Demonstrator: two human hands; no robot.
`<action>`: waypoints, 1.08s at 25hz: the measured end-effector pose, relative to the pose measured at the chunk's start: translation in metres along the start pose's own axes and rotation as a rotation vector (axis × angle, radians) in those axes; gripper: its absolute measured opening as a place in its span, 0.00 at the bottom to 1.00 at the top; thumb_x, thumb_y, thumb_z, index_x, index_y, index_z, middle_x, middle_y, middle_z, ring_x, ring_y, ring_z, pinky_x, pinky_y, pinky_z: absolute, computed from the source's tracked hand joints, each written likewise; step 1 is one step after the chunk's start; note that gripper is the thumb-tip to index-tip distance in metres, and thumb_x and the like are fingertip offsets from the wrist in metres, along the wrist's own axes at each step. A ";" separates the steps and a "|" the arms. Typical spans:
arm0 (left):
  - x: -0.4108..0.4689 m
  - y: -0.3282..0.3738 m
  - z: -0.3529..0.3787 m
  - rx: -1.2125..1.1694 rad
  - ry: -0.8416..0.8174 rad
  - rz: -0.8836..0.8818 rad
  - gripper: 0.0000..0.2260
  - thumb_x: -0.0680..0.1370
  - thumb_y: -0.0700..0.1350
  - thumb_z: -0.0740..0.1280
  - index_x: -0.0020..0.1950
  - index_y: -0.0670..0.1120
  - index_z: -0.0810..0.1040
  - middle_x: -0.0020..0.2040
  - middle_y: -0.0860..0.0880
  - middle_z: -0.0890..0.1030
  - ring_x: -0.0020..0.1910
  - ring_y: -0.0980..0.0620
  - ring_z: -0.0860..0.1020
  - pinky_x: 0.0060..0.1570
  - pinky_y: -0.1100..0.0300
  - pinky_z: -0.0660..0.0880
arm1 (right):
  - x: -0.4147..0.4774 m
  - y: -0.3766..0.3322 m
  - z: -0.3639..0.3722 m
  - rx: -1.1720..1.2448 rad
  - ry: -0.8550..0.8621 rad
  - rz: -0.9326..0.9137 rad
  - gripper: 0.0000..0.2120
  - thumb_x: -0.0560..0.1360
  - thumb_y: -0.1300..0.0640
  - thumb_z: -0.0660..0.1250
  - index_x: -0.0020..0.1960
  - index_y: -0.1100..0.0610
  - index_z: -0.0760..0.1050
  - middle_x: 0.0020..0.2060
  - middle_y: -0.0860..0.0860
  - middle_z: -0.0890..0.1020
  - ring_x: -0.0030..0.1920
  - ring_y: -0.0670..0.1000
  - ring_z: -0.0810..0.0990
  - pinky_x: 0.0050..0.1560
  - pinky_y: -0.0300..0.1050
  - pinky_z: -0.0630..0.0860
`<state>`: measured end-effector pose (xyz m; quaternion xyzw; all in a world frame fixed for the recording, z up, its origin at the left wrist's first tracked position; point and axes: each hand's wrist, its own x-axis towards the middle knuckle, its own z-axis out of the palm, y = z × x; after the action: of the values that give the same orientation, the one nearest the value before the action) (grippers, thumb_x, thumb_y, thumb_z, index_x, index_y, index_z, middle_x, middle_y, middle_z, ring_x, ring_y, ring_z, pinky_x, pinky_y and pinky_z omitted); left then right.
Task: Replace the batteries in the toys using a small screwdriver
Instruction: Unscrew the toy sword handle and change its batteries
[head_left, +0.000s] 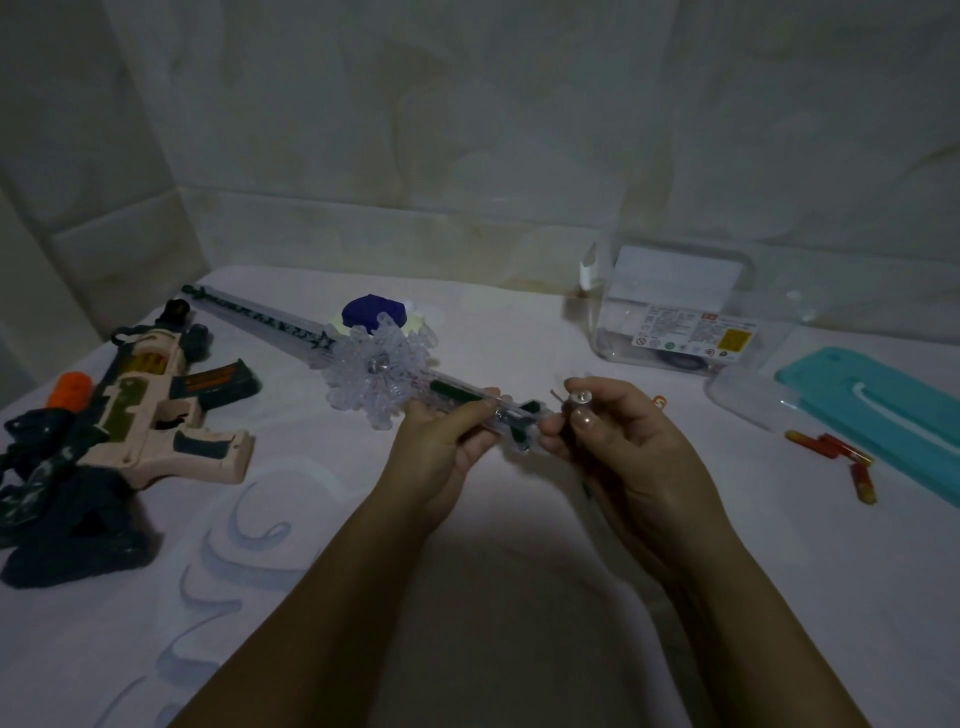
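Dim light. Toy sword (291, 327), clear plastic with a snowflake guard (379, 364), lies diagonally, blade on the cloth-covered surface (519, 597) pointing far left. My left hand (447, 441) is curled round its handle, lifting that end. My right hand (623, 441), at the handle's end, pinches a small silver cylinder (581, 402) between thumb and fingers; I cannot tell whether it is a tool or a cap. Toy gun (156, 410) lies at left. Red-and-yellow batteries (831, 447) lie at right beside a teal lid (883, 410); a clear plastic box (685, 312) stands behind.
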<state>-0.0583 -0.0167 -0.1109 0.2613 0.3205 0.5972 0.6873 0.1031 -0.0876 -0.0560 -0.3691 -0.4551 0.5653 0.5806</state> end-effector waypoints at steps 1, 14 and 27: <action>0.000 0.000 0.000 -0.008 -0.001 -0.004 0.21 0.78 0.29 0.64 0.70 0.31 0.65 0.59 0.33 0.80 0.55 0.42 0.84 0.49 0.53 0.82 | -0.001 0.001 0.001 -0.057 0.013 -0.008 0.11 0.70 0.58 0.67 0.52 0.52 0.80 0.41 0.55 0.84 0.45 0.52 0.82 0.51 0.43 0.79; 0.000 -0.001 0.000 0.010 0.007 -0.017 0.19 0.78 0.29 0.63 0.69 0.32 0.67 0.58 0.34 0.81 0.54 0.43 0.84 0.49 0.52 0.83 | 0.009 0.029 0.001 -0.816 0.274 -0.385 0.07 0.68 0.57 0.74 0.42 0.50 0.78 0.39 0.45 0.76 0.41 0.46 0.74 0.39 0.34 0.70; -0.001 0.000 -0.001 -0.027 -0.019 -0.014 0.20 0.78 0.29 0.63 0.70 0.33 0.65 0.61 0.31 0.78 0.56 0.40 0.83 0.49 0.53 0.82 | 0.017 0.034 0.006 -0.114 0.167 0.182 0.15 0.76 0.60 0.66 0.62 0.59 0.74 0.47 0.61 0.83 0.43 0.57 0.80 0.44 0.49 0.77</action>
<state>-0.0594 -0.0173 -0.1115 0.2554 0.3074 0.5942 0.6980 0.0852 -0.0680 -0.0846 -0.4870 -0.4012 0.5563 0.5407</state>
